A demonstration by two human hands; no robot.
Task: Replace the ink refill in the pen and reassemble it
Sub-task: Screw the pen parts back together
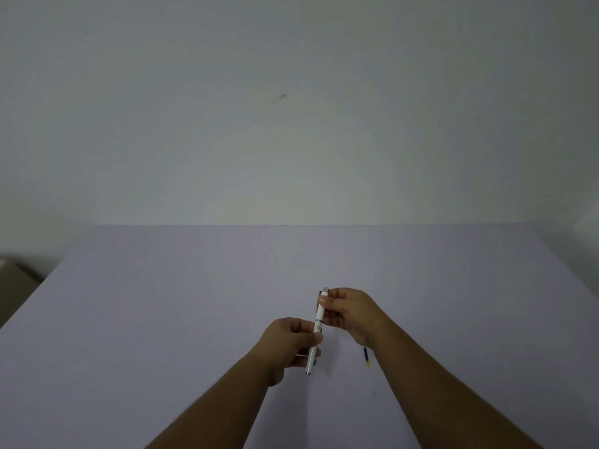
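Observation:
A white pen (318, 322) with a silver clip end is held nearly upright above the table, its tip pointing down towards me. My left hand (289, 345) grips its lower half. My right hand (348, 311) pinches its upper part near the clip. A thin dark ink refill (367, 357) with a yellow end lies on the table just under my right wrist, partly hidden by it.
The pale lilac table (162, 319) runs back to a plain white wall (291, 124). Its left edge slants down at the left of the view, with a dim brown object (13, 277) beyond it.

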